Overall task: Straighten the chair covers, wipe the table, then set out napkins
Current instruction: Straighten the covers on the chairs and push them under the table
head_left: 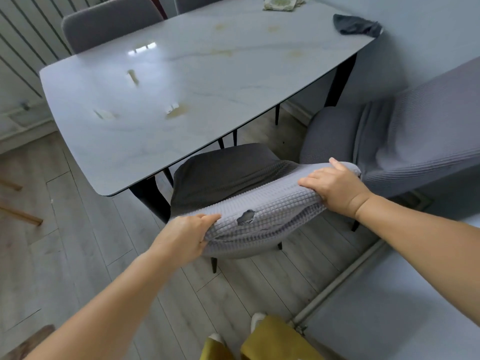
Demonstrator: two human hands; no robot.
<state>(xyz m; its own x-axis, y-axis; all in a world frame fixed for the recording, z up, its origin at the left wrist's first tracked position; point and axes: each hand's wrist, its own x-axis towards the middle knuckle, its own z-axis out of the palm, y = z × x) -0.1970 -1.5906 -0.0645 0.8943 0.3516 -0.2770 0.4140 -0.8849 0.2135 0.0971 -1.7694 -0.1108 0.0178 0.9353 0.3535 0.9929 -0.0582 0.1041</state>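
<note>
A grey waffle-textured chair cover stretches over the backrest of the near chair, with a small tear in it near the top edge. My left hand grips the cover at the backrest's left corner. My right hand grips it at the right corner, thumb on the far side. The chair's dark grey seat is tucked under the marble-look table, which carries several yellowish stains. A dark grey cloth lies at the table's far right corner. Folded green-patterned napkins sit at the far edge.
A second chair with a rumpled grey cover stands to the right, close to the near one. Another grey chair stands at the table's far left side. A radiator pipe runs along the floor by the right wall.
</note>
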